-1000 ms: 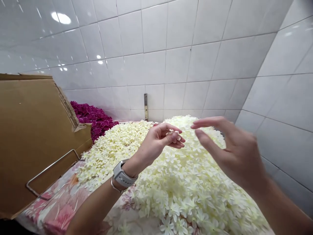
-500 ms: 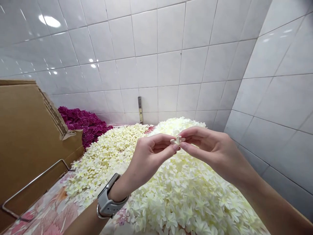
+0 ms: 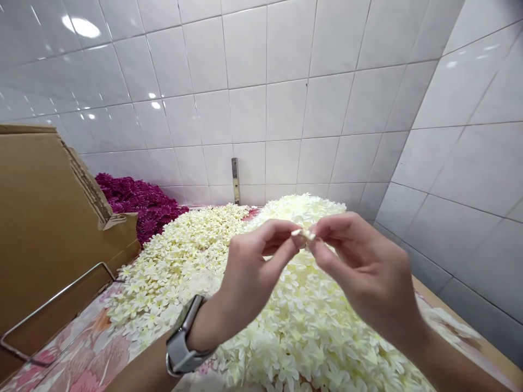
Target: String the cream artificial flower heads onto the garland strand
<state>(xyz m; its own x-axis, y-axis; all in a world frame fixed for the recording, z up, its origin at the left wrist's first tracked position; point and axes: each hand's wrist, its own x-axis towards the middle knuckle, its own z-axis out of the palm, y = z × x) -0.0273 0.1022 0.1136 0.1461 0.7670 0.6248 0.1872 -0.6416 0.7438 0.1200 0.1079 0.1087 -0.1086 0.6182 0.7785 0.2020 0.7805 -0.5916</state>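
Note:
My left hand [image 3: 251,275] and my right hand [image 3: 363,267] meet in mid-air over a big heap of cream-white fabric flowers [image 3: 294,321]. Both pinch one small cream flower piece [image 3: 303,234] between thumb and fingertips, left from the left side, right from the right. A grey watch [image 3: 182,343] is on my left wrist. The flower is partly hidden by my fingertips.
A second, flatter spread of cream flowers [image 3: 180,256] lies to the left, with a pile of magenta flowers [image 3: 137,204] behind it. A cardboard box [image 3: 44,228] with a wire handle stands at the left. Tiled walls close the back and right. A floral cloth [image 3: 77,365] covers the table.
A second ago my hands were apart, the right one open. They came together on the small flower and now sit slightly higher and closer to me, fingers working it.

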